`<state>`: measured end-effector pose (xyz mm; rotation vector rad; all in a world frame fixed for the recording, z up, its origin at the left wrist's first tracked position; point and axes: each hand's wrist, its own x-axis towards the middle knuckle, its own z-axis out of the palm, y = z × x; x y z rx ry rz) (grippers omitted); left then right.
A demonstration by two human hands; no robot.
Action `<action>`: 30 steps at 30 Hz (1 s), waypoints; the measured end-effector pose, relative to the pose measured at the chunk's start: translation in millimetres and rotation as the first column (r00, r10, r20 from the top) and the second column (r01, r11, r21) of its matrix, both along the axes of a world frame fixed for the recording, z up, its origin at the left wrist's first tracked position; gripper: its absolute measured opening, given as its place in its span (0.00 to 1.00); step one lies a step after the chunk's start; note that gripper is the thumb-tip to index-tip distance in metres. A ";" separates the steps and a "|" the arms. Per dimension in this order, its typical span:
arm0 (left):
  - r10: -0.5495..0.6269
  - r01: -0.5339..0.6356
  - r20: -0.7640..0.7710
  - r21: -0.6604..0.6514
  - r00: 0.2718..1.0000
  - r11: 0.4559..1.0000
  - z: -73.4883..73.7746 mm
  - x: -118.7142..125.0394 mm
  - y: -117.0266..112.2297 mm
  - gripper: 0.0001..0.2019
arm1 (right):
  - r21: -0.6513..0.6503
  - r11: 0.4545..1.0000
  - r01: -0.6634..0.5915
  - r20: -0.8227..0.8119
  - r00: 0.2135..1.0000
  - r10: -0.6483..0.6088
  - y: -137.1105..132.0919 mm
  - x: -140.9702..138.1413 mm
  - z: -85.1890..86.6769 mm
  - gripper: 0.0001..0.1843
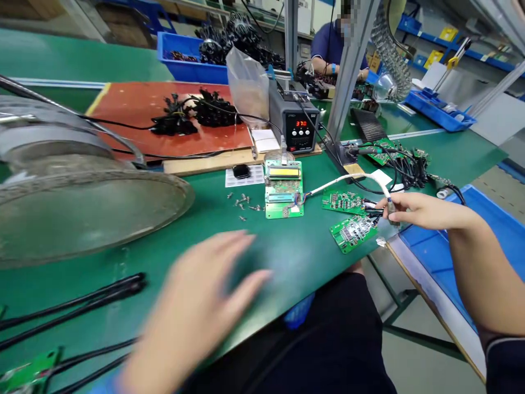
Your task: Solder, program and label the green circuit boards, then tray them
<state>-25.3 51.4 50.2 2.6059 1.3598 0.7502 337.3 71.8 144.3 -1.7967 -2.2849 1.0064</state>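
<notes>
In the head view my right hand [430, 210] pinches a small connector [391, 208] at the end of a white cable [348, 177]. That cable runs to a green test board [284, 212] with a yellow display. Just left of my right fingers lie two green circuit boards [343, 202] with black wires attached; the nearer circuit board [353, 232] is tilted on the tabletop. My left hand [200, 295], smeared by motion, hovers above the green table with thumb and fingers apart, holding nothing. Small metal screws [243, 201] lie scattered beyond it.
A soldering station [301, 131] reading 370 stands behind the test board. A large round duct hood [82, 213] fills the left, with black cables [77, 306] below. At right is a blue tray [492, 224]. Across the table sits a person [324, 46].
</notes>
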 end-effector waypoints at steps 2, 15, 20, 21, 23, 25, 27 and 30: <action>-0.169 0.165 -0.049 -0.082 0.984 0.983 -4.2 54.0 18.2 0.26 | 0.171 0.985 -0.030 0.188 0.982 -0.003 2.8 3.4 -5.8 0.13; -0.189 0.170 -0.083 -0.198 0.978 0.965 -51.5 166.8 54.3 0.52 | 0.373 0.901 -0.219 0.487 0.874 0.011 27.5 43.2 -97.1 0.08; -0.192 0.178 -0.059 -0.183 0.980 0.967 -53.0 164.9 42.6 0.40 | 0.364 0.880 -0.304 0.552 0.832 0.059 33.6 47.7 -95.2 0.07; -0.189 0.177 -0.053 -0.178 0.981 0.968 -52.9 163.8 39.9 0.38 | 0.364 0.876 -0.316 0.559 0.827 0.066 33.5 48.3 -92.4 0.06; -0.179 0.170 -0.040 -0.170 0.983 0.971 -52.5 159.9 32.0 0.35 | 0.368 0.867 -0.337 0.568 0.819 0.077 31.7 48.7 -84.1 0.05; -0.165 0.157 -0.032 -0.164 0.986 0.974 -51.7 154.5 21.0 0.31 | 0.368 0.858 -0.360 0.572 0.815 0.097 27.9 47.3 -72.7 0.04; -0.152 0.146 -0.027 -0.158 0.988 0.977 -50.2 147.8 8.9 0.27 | 0.361 0.849 -0.386 0.571 0.811 0.126 22.3 43.6 -59.4 0.04; -0.159 0.153 -0.028 -0.147 0.987 0.977 -46.6 133.2 -8.6 0.26 | 0.345 0.840 -0.420 0.553 0.813 0.179 11.0 33.6 -40.6 0.06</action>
